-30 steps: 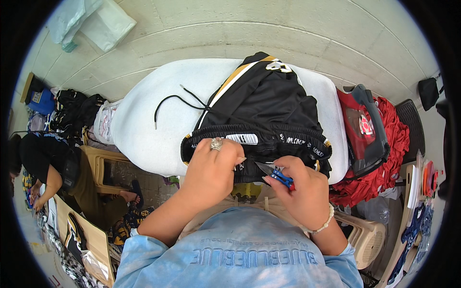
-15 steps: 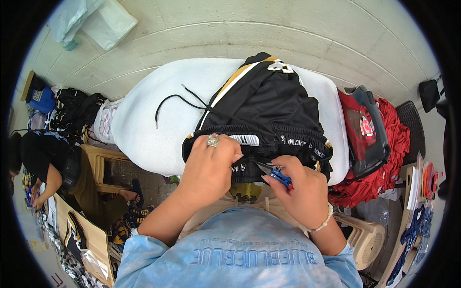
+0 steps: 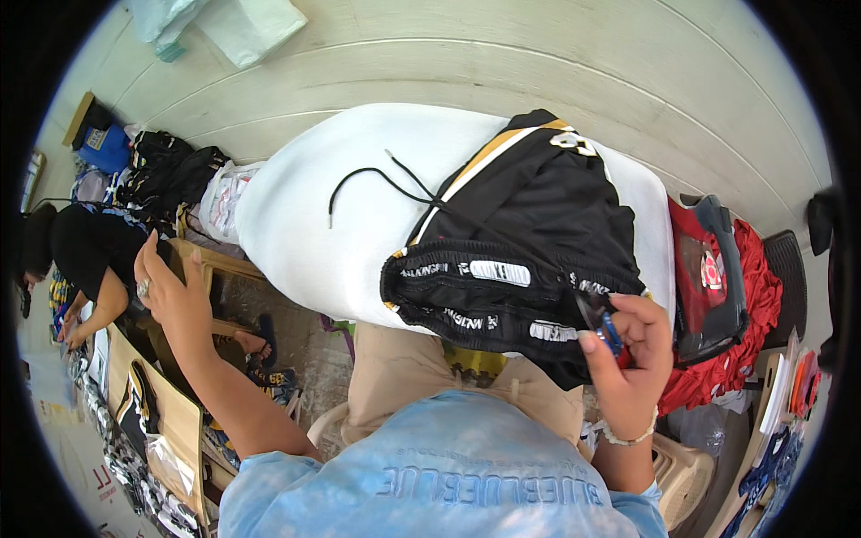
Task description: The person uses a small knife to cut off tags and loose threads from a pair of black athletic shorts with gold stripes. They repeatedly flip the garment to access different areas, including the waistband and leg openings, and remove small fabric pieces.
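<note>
Left hand (image 3: 170, 291) raised out to the side, fingers spread; right hand (image 3: 632, 345) curled closed, wrist bent

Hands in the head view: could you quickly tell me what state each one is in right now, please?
Left hand: open, fingers spread, holding nothing, off to the side.
Right hand: closed on small blue-handled snips at the black shorts.

The scene is lit brightly and evenly by soft daylight, with only faint shadows cast and no harsh glare. Straight lines are bent strongly toward the black circular rim, and slight softness is seen at the edges.
</note>
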Demonstrator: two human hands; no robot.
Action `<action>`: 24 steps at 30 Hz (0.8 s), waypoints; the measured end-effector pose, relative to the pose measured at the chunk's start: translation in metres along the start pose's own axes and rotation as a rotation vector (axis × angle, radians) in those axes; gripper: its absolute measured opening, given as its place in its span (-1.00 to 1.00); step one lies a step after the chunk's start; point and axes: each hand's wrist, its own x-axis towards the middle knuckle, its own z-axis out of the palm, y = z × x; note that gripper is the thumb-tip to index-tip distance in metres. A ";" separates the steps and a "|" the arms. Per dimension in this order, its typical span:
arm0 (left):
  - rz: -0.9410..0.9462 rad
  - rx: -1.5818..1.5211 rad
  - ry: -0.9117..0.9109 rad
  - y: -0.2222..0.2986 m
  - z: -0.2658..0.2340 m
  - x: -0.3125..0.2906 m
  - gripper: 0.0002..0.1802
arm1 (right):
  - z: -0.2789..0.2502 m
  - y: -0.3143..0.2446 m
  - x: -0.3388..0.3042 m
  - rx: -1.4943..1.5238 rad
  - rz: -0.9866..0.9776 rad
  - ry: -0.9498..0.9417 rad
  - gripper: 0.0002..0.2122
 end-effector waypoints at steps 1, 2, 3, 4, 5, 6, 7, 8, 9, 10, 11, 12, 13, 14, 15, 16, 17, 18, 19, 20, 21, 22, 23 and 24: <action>-0.026 0.047 -0.003 -0.007 -0.001 -0.004 -0.47 | -0.001 -0.001 0.000 0.057 0.018 0.040 -0.57; -0.090 0.083 -0.027 -0.011 -0.002 -0.007 -0.44 | -0.002 -0.001 0.001 0.105 0.040 0.068 -0.57; -0.154 0.116 -0.051 -0.012 -0.003 -0.009 -0.41 | -0.005 -0.002 0.002 0.105 0.022 0.071 -0.60; -0.101 0.078 -0.053 -0.011 -0.003 -0.009 -0.41 | -0.007 -0.003 0.002 0.124 0.061 0.084 -0.61; -0.048 0.038 -0.055 -0.007 -0.003 -0.008 -0.40 | -0.009 -0.004 0.002 0.129 0.093 0.098 -0.62; -0.023 0.003 -0.063 -0.002 -0.004 -0.007 -0.40 | -0.010 -0.004 0.002 0.105 0.133 0.117 -0.63; 0.076 -0.069 -0.033 0.008 -0.002 -0.007 -0.44 | -0.011 -0.004 0.002 0.155 0.129 0.112 -0.63; 0.116 -0.214 -0.105 0.021 -0.002 -0.009 -0.47 | -0.012 -0.004 0.002 0.165 0.133 0.115 -0.62; 0.121 -0.357 -0.199 0.035 -0.001 -0.012 -0.50 | -0.012 -0.003 0.002 0.175 0.136 0.119 -0.61; 0.103 -0.506 -0.313 0.050 -0.001 -0.017 -0.53 | -0.013 -0.003 0.001 0.186 0.137 0.122 -0.60; 0.060 -0.660 -0.468 0.066 -0.003 -0.026 -0.63 | -0.013 -0.003 0.000 0.147 0.138 0.108 -0.57; 0.054 -0.869 -0.598 0.082 -0.006 -0.036 -0.73 | -0.012 -0.002 0.000 0.119 0.115 0.065 -0.56; -0.044 -0.900 -0.843 0.095 -0.009 -0.042 -0.76 | -0.012 -0.001 -0.001 0.082 0.081 0.025 -0.56; -0.079 -0.978 -1.048 0.105 -0.011 -0.048 -0.77 | -0.013 -0.001 -0.002 0.041 0.050 -0.014 -0.56; -0.035 -0.972 -1.139 0.114 -0.013 -0.053 -0.75 | -0.014 -0.001 -0.003 0.022 0.052 -0.012 -0.58; 0.011 -0.964 -1.244 0.121 -0.016 -0.059 -0.73 | -0.016 0.000 -0.004 0.022 0.031 0.034 -0.58; 0.015 -0.975 -1.174 0.125 -0.017 -0.063 -0.44 | -0.017 0.001 -0.003 0.033 0.014 0.088 -0.58; 0.031 -0.954 -1.165 0.127 -0.017 -0.064 -0.44 | -0.019 0.003 -0.001 0.039 -0.001 0.143 -0.59; 0.030 -0.930 -1.176 0.126 -0.018 -0.065 -0.43 | -0.022 0.004 0.000 0.129 -0.003 0.201 -0.58; 0.013 -0.911 -1.189 0.125 -0.017 -0.065 -0.42 | -0.026 0.005 0.003 0.103 -0.020 0.269 -0.57; 0.004 -0.909 -1.210 0.122 -0.017 -0.064 -0.44 | -0.030 0.006 0.005 0.124 0.001 0.302 -0.57; 0.017 -0.905 -1.248 0.119 -0.017 -0.064 -0.44 | -0.034 0.005 0.007 0.134 0.031 0.345 -0.57; 0.014 -0.897 -1.293 0.116 -0.018 -0.064 -0.45 | -0.036 0.005 0.009 0.163 0.021 0.328 -0.57; -0.009 -0.895 -1.342 0.114 -0.018 -0.064 -0.45 | -0.039 0.004 0.011 0.177 0.021 0.319 -0.58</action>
